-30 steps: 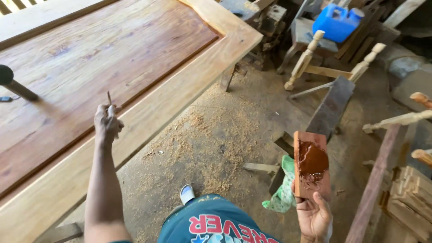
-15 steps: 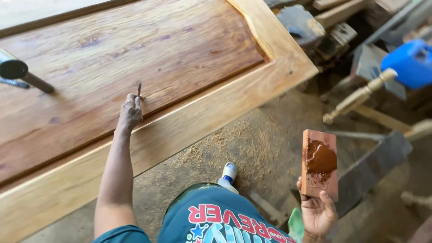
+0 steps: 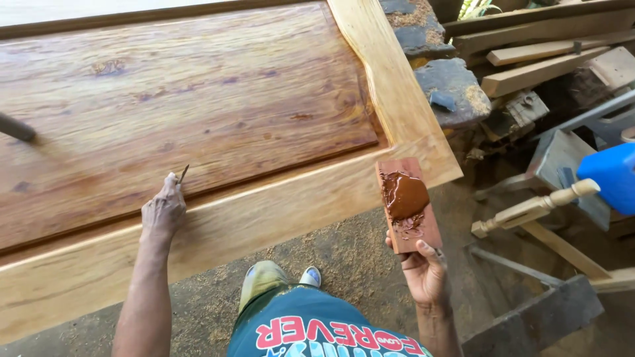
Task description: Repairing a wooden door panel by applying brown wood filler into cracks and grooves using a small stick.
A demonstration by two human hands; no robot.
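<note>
Head view: the left hand (image 3: 163,211) pinches a thin blade (image 3: 182,174), its tip at one o'clock touching the wooden door panel (image 3: 198,99). At four o'clock, well apart, the right hand (image 3: 425,276) has its fingers (image 3: 426,250) closed around a small board (image 3: 408,205) smeared with brown putty (image 3: 403,195).

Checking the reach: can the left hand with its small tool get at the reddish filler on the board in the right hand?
Probably yes. The left hand rests on the door frame; only open air separates it from the filler on the board in the right hand.
</note>
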